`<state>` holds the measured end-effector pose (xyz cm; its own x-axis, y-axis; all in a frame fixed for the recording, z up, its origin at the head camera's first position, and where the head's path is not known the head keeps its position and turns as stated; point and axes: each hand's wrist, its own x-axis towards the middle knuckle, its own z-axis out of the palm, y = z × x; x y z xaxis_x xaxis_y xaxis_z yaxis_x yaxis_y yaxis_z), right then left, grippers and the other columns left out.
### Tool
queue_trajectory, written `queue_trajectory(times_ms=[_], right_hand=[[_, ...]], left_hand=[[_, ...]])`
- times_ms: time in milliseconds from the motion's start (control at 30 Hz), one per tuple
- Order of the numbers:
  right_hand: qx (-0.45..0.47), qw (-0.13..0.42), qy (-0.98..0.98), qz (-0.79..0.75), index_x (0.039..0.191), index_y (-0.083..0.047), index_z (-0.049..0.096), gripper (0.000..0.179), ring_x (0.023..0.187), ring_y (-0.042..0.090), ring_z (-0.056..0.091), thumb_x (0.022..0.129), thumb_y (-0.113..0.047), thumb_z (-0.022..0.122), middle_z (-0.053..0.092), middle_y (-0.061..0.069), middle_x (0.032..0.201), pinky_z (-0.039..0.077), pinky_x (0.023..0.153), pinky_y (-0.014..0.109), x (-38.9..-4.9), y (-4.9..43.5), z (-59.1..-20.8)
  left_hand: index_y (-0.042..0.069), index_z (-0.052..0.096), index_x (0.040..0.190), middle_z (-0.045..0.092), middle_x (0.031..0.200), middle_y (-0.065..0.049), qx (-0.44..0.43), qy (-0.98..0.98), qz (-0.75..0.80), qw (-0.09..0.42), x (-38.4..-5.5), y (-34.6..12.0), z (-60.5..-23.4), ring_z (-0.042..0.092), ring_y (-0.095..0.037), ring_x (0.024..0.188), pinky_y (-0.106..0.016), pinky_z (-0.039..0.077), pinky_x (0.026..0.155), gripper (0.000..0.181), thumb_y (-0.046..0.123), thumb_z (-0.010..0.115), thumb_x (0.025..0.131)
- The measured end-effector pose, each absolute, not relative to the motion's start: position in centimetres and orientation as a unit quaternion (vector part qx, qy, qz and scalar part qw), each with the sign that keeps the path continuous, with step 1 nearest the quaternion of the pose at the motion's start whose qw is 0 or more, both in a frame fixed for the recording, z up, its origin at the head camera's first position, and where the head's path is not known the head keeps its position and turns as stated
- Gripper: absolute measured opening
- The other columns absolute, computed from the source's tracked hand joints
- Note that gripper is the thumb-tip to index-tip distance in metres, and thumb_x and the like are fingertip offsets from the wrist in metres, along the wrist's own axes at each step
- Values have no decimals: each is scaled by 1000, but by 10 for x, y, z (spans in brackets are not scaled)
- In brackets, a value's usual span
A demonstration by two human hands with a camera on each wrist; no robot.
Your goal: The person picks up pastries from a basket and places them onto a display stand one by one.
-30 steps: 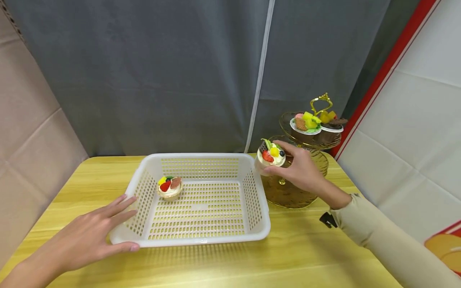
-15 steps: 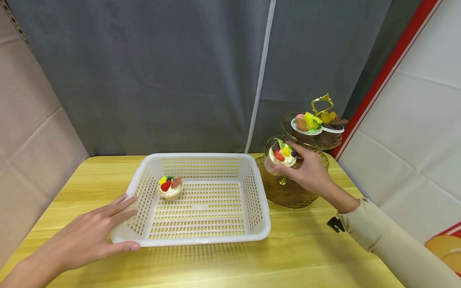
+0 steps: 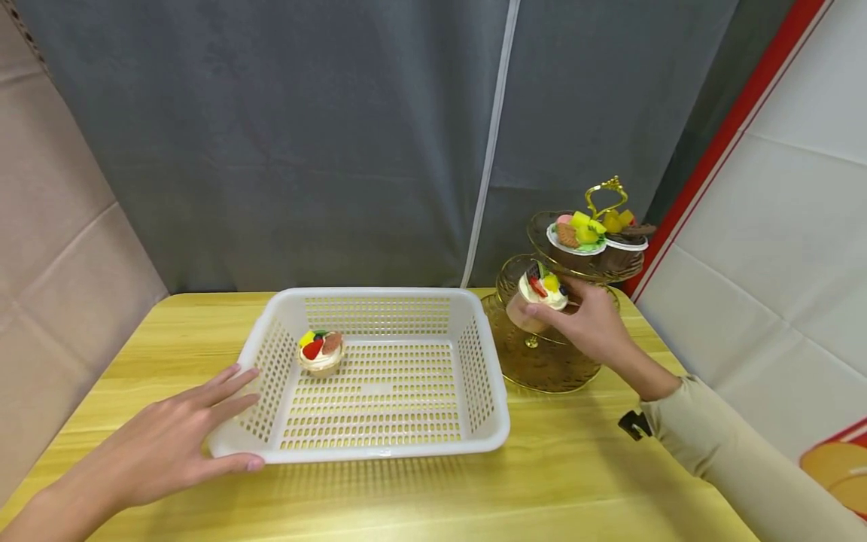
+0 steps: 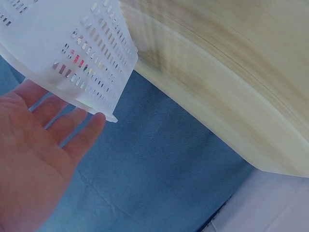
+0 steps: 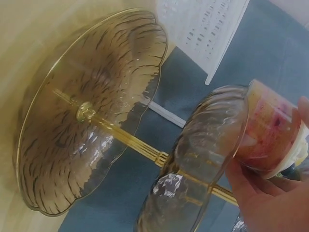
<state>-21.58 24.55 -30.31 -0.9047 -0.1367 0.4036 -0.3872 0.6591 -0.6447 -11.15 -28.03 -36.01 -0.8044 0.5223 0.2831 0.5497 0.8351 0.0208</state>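
My right hand (image 3: 596,320) grips a fruit-topped cream dessert cup (image 3: 531,309), its thumb and fingers round the sides. The cup is at the middle tier of the gold-rimmed, amber tiered stand (image 3: 542,369). In the right wrist view the cup's pink base (image 5: 268,128) overlaps the rim of that tier (image 5: 207,125). My left hand (image 3: 179,436) lies with fingers spread at the left end of a white perforated basket (image 3: 379,453); in the left wrist view its fingertips rest at the basket's rim. Inside the basket, toward the left, sits a small fruit tart (image 3: 320,354).
Two fruit-topped cupcakes, one with green and yellow pieces (image 3: 576,233) and one darker (image 3: 623,248), stand on the top tier under a gold handle (image 3: 607,194). A grey curtain (image 3: 305,150) hangs behind the wooden table (image 3: 406,497).
My right hand has carried the dessert cup rightward, from beside the basket's right rim to over the middle tier, where the cup now tilts slightly. The left hand and basket stay put.
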Motion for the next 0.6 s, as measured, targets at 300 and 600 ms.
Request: queue_trajectory(times_ms=[300, 600], right_hand=[[110, 140, -897, 406, 132, -4, 61, 57, 95, 8, 62, 86, -31, 80, 66, 14, 121, 51, 73, 15, -217, 260, -305], [114, 131, -913, 370, 142, -4, 53, 70, 105, 29, 66, 84, -31, 81, 63, 19, 128, 50, 71, 13, -215, 272, -308]], left_hand=[[11, 69, 125, 49, 148, -11, -286, -948, -46, 135, -112, -281, -360, 59, -37, 120, -49, 53, 71, 81, 73, 70, 73], [12, 68, 127, 48, 149, -13, -285, -949, -46, 124, -115, -283, -360, 59, -38, 120, -50, 53, 73, 82, 72, 71, 72]])
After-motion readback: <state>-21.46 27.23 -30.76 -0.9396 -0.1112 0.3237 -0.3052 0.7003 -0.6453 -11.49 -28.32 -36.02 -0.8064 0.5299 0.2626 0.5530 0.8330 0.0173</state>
